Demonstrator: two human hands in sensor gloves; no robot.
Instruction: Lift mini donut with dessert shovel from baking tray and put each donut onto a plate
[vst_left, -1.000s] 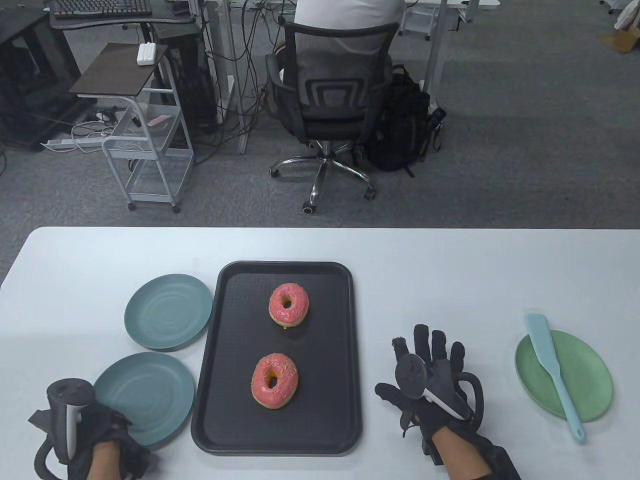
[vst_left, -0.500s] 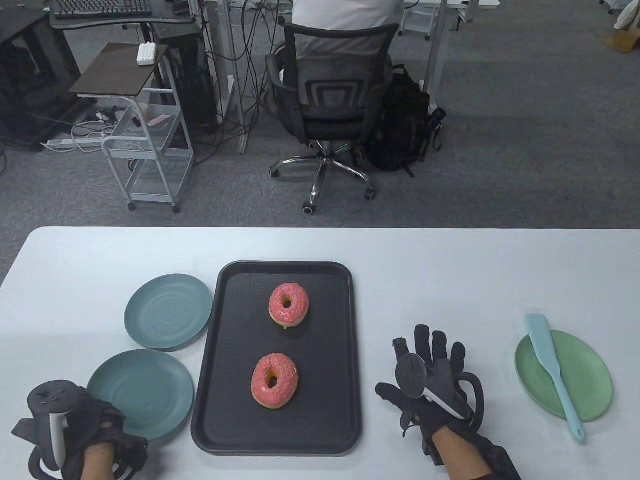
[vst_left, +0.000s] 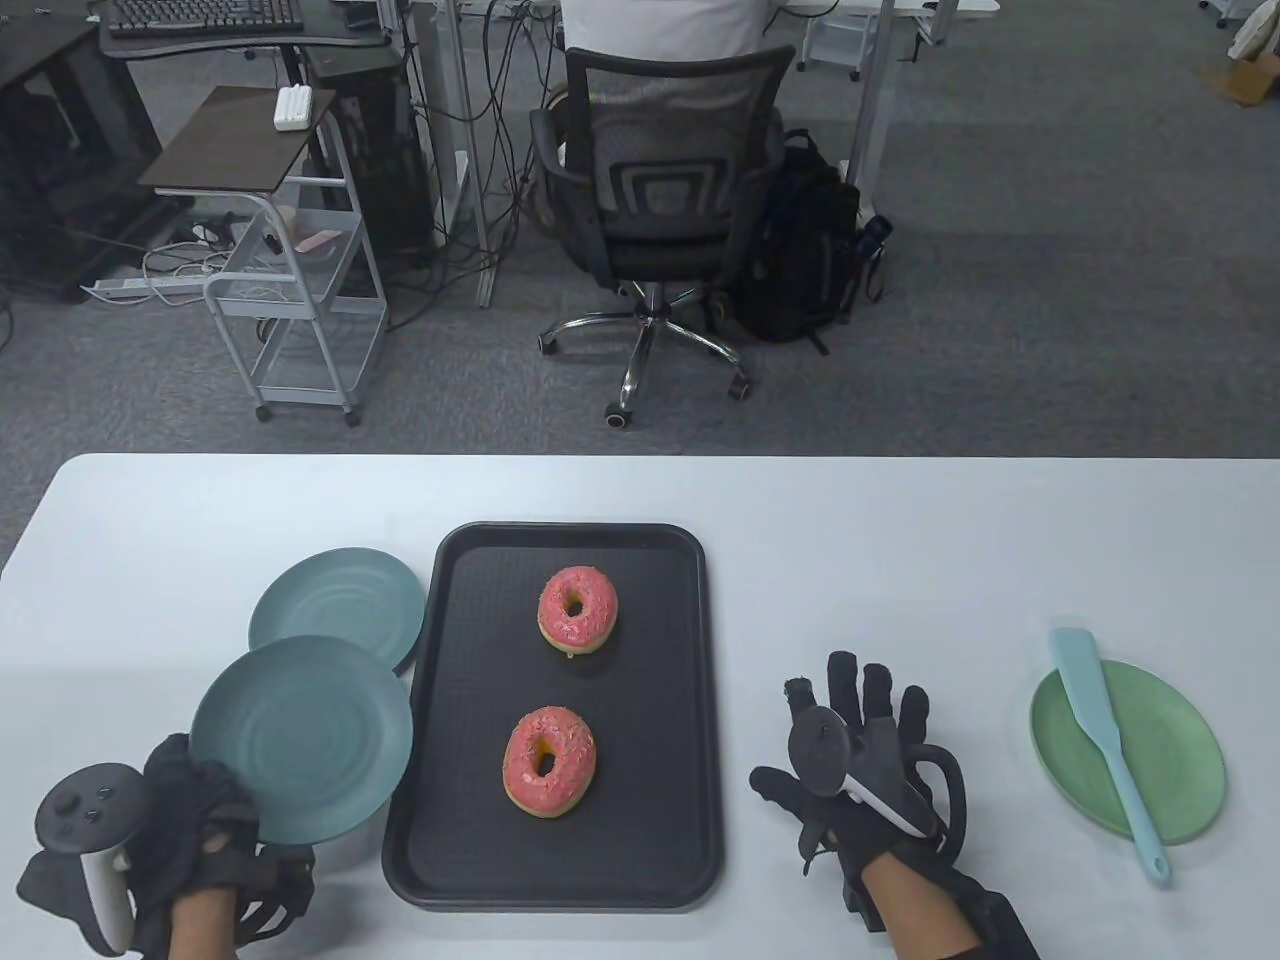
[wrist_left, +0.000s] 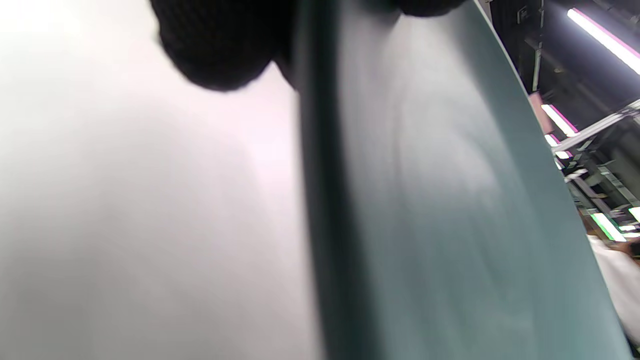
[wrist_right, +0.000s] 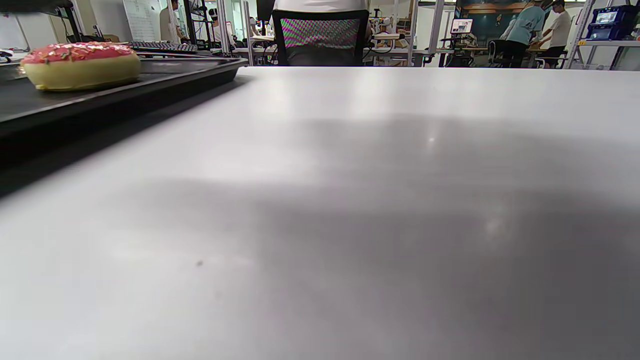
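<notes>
donuts: two pink-iced ones with sprinkles, near donut (vst_left: 549, 762) and far donut (vst_left: 577, 609), both on the tray (vst_left: 452, 700), one behind the other, neither lifted yet
tray: black, on the surface (vst_left: 850, 520); my landmark here
held plate: teal plate (vst_left: 302, 738) up off the surface just left of the tray, rim over its edge; guessing it's being brought close so the carry is short
left hand (vst_left: 200, 820): fingers curled round that plate's near edge
spare plate: second teal plate (vst_left: 335, 608) flat, left of the tray, partly under the held one
right hand (vst_left: 860, 760): flat, fingers spread, holding nothing, right of the tray
shovel (vst_left: 1105, 745): pale blue, across a green plate (vst_left: 1180, 760), well right of the tray, untouched
</notes>
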